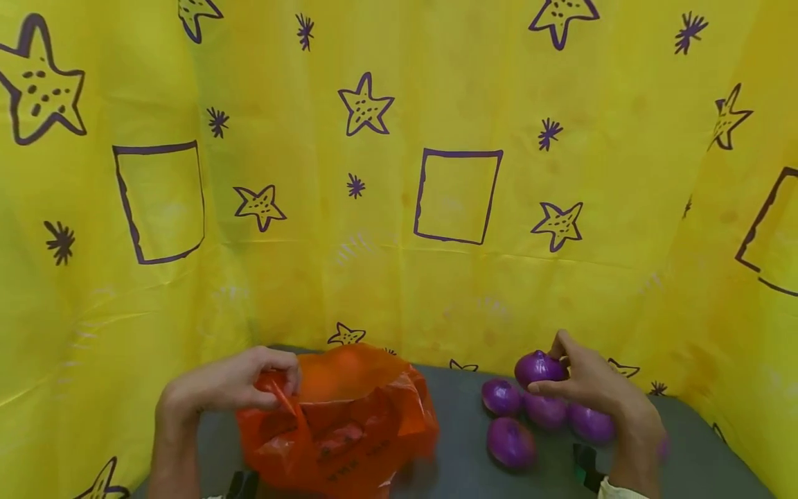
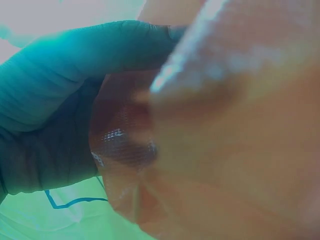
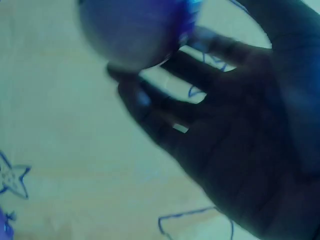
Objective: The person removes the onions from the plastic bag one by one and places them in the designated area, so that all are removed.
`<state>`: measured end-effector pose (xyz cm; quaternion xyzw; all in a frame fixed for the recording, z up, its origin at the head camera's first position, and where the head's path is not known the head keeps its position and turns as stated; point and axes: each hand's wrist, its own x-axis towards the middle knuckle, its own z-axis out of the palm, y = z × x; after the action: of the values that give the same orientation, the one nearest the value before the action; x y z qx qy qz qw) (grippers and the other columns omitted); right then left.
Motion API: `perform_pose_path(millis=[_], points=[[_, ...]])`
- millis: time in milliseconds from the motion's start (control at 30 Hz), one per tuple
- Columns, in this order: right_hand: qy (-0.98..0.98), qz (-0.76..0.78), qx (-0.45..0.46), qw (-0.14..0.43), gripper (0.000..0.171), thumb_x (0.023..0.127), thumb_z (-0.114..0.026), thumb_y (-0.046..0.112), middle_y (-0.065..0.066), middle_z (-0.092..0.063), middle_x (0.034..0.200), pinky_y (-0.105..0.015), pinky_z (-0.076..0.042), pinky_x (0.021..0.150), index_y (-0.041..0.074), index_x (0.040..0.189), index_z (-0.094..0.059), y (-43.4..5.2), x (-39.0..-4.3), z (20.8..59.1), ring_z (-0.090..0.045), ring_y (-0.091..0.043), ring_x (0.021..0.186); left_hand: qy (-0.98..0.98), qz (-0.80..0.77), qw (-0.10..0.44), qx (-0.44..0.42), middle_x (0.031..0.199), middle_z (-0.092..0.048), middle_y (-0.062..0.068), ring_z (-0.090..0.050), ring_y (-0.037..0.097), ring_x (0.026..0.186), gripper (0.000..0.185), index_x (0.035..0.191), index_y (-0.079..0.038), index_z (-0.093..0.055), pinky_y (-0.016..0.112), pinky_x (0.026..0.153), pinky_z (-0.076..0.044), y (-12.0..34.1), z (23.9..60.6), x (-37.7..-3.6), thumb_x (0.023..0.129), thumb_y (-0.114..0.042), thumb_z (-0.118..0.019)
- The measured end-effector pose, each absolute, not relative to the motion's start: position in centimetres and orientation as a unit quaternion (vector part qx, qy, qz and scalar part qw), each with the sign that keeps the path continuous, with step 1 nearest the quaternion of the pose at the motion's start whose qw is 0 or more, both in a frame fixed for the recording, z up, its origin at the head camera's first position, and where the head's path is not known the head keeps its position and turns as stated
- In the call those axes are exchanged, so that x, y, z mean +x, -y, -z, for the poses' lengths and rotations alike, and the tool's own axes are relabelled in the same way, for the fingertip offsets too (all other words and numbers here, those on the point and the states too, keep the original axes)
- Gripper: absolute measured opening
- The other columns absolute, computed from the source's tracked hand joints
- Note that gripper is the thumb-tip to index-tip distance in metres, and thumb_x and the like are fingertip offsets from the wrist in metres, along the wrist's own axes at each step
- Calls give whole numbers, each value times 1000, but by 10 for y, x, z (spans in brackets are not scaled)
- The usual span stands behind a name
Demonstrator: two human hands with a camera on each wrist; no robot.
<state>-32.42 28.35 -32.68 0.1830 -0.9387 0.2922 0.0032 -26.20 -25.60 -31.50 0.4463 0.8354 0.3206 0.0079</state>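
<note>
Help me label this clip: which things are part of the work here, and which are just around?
In the work: left hand gripping the orange bag; right hand holding one purple onion; four more onions beside it.

Just around: yellow star-print sheet; grey table.

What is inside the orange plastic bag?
Through the orange plastic bag, gripped by the left hand, an orange rounded shape shows near the top; what it is, and anything lower, stays hidden.

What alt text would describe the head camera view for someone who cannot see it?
A person's left hand grips the rim of an orange plastic bag on a grey table, while the right hand holds up one purple onion. Four more onions lie below it, before a yellow star-patterned backdrop.
</note>
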Motion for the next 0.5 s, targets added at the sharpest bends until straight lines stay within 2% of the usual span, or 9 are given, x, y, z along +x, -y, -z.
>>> perform_pose_path(millis=[100, 200, 267, 333, 400, 500], points=[[945, -278, 170, -20, 68, 87, -83, 42, -14, -67, 105, -39, -55, 77, 2, 123, -41, -298, -325, 330, -63, -24, 91, -836, -321, 7, 445, 92, -67, 0, -61, 8, 84, 30, 100, -19, -67, 24, 72, -54, 260, 313, -260, 84, 7, -69], [949, -263, 166, -59, 76, 90, -80, 37, -28, -64, 122, -55, -56, 88, -2, 141, -40, -310, -328, 337, -65, -35, 104, -837, -317, 5, 445, 94, -66, 0, -61, 8, 86, 29, 104, -20, -67, 24, 73, -53, 264, 311, -258, 88, 5, -69], [951, -251, 157, -83, 73, 90, -78, 33, -32, -61, 132, -62, -52, 95, -1, 146, -46, -315, -327, 343, -64, -42, 114, -838, -314, 5, 447, 96, -67, -2, -62, 7, 87, 28, 106, -21, -67, 24, 74, -53, 264, 311, -258, 91, 2, -69], [951, -252, 147, -106, 64, 88, -78, 26, -31, -61, 134, -61, -52, 95, 0, 142, -55, -317, -326, 348, -62, -42, 116, -836, -313, 4, 452, 98, -67, -2, -63, 5, 88, 26, 108, -21, -67, 24, 75, -54, 265, 311, -257, 93, 0, -69], [943, -280, 123, -130, 54, 85, -78, 18, -27, -63, 130, -54, -56, 91, -1, 133, -62, -316, -325, 352, -64, -35, 109, -831, -313, 0, 459, 100, -68, -2, -64, 4, 89, 25, 109, -21, -67, 24, 75, -54, 266, 311, -257, 95, 0, -68], [925, -334, 86, -157, 49, 84, -79, 9, -24, -62, 121, -44, -59, 81, -5, 127, -59, -313, -323, 356, -65, -25, 95, -825, -314, -6, 470, 101, -68, -2, -64, 5, 89, 25, 110, -20, -67, 25, 76, -55, 268, 311, -257, 96, 1, -67]])
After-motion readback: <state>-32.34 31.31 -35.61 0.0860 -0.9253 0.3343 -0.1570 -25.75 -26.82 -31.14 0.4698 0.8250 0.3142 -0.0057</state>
